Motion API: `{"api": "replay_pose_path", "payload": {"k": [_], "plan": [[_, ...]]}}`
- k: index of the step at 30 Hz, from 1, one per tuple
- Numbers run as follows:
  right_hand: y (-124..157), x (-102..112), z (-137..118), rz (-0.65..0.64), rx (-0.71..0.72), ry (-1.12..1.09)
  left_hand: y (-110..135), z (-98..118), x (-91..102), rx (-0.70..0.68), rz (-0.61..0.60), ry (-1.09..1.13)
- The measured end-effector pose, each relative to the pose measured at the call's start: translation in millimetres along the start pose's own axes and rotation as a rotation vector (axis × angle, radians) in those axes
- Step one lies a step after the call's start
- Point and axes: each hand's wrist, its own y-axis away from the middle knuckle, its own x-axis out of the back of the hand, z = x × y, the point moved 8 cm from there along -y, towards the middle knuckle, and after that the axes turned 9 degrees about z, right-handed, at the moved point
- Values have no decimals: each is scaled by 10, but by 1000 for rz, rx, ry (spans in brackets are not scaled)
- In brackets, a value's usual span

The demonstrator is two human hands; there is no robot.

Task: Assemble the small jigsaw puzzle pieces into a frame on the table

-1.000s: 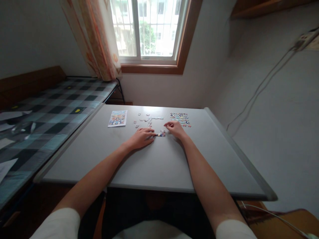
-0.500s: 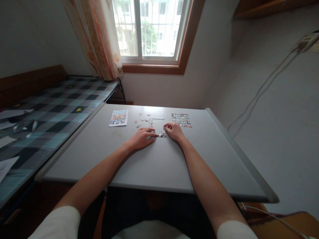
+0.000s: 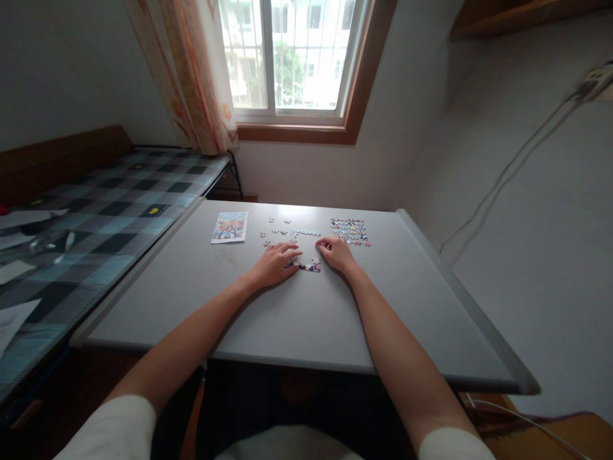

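Note:
My left hand (image 3: 276,263) lies over the left part of a joined strip of jigsaw pieces (image 3: 310,268), fingers stretched out and thumb at the strip's near edge. Part of that strip is hidden under the hand. My right hand (image 3: 336,253) rests just to the right, thumb and forefinger pinched together above the strip's right end. Whatever sits between those fingertips is too small to make out. Beyond both hands runs a paler joined row of jigsaw pieces (image 3: 306,233), its left end bending toward me.
Loose jigsaw pieces (image 3: 279,232) are scattered left of the joined row. Rows of more pieces (image 3: 348,231) lie at the right. A printed picture sheet (image 3: 230,227) is at the left of the white table (image 3: 297,326). A checked bed (image 3: 143,185) stands alongside.
The joined strip and the paler row have shifted slightly toward me. My left fingers have spread a little and lifted. The right hand stays nearly in place, still pinched.

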Motion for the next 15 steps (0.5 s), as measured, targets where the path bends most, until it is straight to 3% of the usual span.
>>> {"api": "replay_pose_path", "payload": {"k": [8, 15], "plan": [[3, 1, -2, -3, 0, 11, 23, -138, -41, 138, -55, -85], [5, 0, 3, -3, -1, 4, 21, -148, 6, 158, 7, -79]]}}
